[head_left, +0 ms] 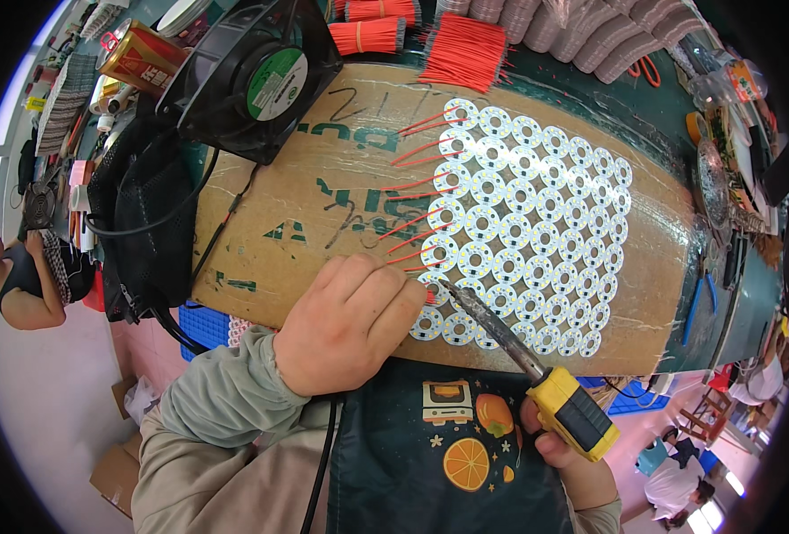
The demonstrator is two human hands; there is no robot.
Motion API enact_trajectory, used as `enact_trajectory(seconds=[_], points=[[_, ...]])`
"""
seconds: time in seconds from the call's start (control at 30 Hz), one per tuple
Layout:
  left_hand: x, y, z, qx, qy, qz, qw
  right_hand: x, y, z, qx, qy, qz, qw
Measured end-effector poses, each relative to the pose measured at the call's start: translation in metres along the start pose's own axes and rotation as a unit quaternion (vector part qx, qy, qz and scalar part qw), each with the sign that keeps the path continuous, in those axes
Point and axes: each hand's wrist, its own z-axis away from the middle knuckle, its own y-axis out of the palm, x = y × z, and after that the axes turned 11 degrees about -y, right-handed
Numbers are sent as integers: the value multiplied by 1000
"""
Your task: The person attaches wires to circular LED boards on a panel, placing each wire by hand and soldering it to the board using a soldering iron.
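My left hand [350, 316] is closed in a pinch at the lower left of a grid of white ring-shaped LED boards [511, 266]. Short red wire [429, 296] shows at its fingertips, over a board in the leftmost column; the fingers hide the rest. In my right hand [550, 440] is a soldering iron [575, 411] with a yellow and black handle. Its tip reaches up and left to that same board, close to the wire. Farther up the leftmost column, pairs of red wires [410, 229] extend leftward from the boards.
The boards lie on a brown cardboard sheet [279, 200]. A black fan [256, 80] and a black bag [141, 214] are at the left. Bundles of red wires [466, 52] and stacked grey round pieces [630, 40] line the far side. Blue-handled pliers [699, 303] lie right. Other people work farther off.
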Motion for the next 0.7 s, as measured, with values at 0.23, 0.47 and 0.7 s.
enact_trajectory(seconds=[0.23, 0.47, 0.7], points=[[-1, 2, 3, -2, -14, -2, 1000, 2, -1, 1, 4, 19, -3, 1000], [-6, 0, 5, -51, -10, -17, 999, 2, -8, 13, -4, 12, -2, 1000], [-7, 4, 5, -29, 1, 19, 999, 18, -7, -13, -7, 16, -41, 999]])
